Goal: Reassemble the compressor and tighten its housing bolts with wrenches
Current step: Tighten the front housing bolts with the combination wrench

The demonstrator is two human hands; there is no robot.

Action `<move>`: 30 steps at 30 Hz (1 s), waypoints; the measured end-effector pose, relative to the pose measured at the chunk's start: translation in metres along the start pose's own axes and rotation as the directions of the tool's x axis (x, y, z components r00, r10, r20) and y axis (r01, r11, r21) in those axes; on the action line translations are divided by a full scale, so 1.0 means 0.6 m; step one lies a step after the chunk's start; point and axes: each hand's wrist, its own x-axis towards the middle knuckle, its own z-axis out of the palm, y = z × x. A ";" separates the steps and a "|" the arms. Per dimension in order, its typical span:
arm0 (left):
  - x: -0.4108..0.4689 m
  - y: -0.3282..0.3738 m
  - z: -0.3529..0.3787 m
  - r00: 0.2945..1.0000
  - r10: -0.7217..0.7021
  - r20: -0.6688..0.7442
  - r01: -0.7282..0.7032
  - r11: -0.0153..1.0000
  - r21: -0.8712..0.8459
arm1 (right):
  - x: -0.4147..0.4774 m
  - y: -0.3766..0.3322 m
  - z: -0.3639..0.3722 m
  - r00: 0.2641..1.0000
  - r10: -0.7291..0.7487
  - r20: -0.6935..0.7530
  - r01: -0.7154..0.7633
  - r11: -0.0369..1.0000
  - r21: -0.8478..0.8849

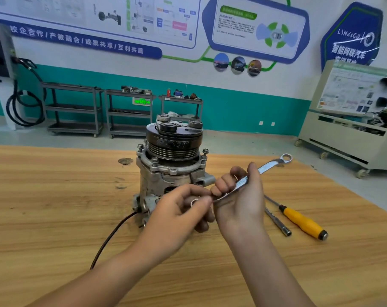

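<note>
The compressor (pixel 172 165) stands upright near the middle of the wooden bench (pixel 55 196), its dark grooved pulley (pixel 173 142) on top; housing bolts (pixel 205 151) stand up around the flange under the pulley, and those on the far side are hidden behind it. The lower front of the body is covered by both hands; a black cable (pixel 112 235) runs from the base toward the near edge and disappears behind the left forearm.

The right hand (pixel 239 196) has its grip closed round the shank of a ring wrench (pixel 268 166), fingers curled over it and thumb up along it; the far ring end points up and to the right, clear of the compressor. The left hand (pixel 179 209) pinches the near ring end between thumb and fingertips; only part of that ring shows between the fingers, and whether it touches the compressor cannot be told.

On the bench to the right lie a yellow-handled screwdriver (pixel 303 221) and, just beside it, a slim metal rod (pixel 276 222); the upper ends of both are hidden behind the right hand.
</note>
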 end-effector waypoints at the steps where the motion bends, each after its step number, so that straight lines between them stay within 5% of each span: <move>1: 0.004 0.003 -0.003 0.997 -0.045 -0.057 0.040 0.996 -0.080 | 0.001 -0.002 -0.009 0.998 -0.036 0.060 0.045 0.987 -0.152; 3: 0.014 0.006 -0.013 0.978 -0.128 -0.162 0.096 0.977 -0.193 | 0.002 -0.010 -0.028 0.978 -0.098 0.184 0.186 0.812 -0.553; 5: 0.024 0.013 -0.026 0.959 -0.199 -0.204 0.139 0.952 -0.274 | 0.001 -0.022 -0.044 0.950 -0.142 0.278 0.306 0.597 -0.742; 7: 0.030 0.020 -0.034 0.947 -0.268 -0.176 0.196 0.918 -0.345 | -0.005 -0.037 -0.051 0.945 -0.145 0.294 0.311 0.679 -0.664; 10: 0.030 0.032 -0.027 0.947 -0.314 -0.071 0.273 0.901 -0.338 | -0.015 -0.043 -0.034 0.961 -0.067 0.268 0.130 0.965 -0.226; 14: 0.020 0.035 -0.013 0.975 -0.207 0.076 0.216 0.965 -0.151 | 0.001 -0.039 -0.001 0.995 -0.090 0.052 0.084 0.991 0.107; 16: 0.020 0.039 -0.041 0.999 0.032 -0.030 -0.029 0.996 0.083 | 0.026 -0.052 0.012 0.994 -0.110 -0.028 0.113 0.980 0.166; 19: 0.035 0.017 -0.133 0.858 0.323 -0.400 -0.219 0.934 0.284 | 0.072 -0.080 0.022 0.976 -0.163 -0.145 0.192 0.958 0.212; 21: 0.048 -0.022 -0.182 0.878 0.181 -0.443 -0.068 0.964 0.258 | 0.100 -0.090 0.028 0.968 -0.157 -0.195 0.205 0.943 0.260; 23: 0.050 -0.072 -0.201 0.960 -0.084 -0.268 0.163 0.943 0.289 | 0.121 -0.090 0.034 0.969 -0.132 -0.209 0.189 0.941 0.281; 25: 0.050 -0.106 -0.197 0.971 -0.226 -0.072 0.236 0.886 0.399 | 0.136 -0.084 0.041 0.971 -0.120 -0.208 0.172 0.952 0.253; 30: 0.060 -0.124 -0.202 0.983 -0.177 -0.049 0.184 0.930 0.318 | 0.145 -0.065 0.048 0.983 -0.090 -0.160 0.122 0.973 0.199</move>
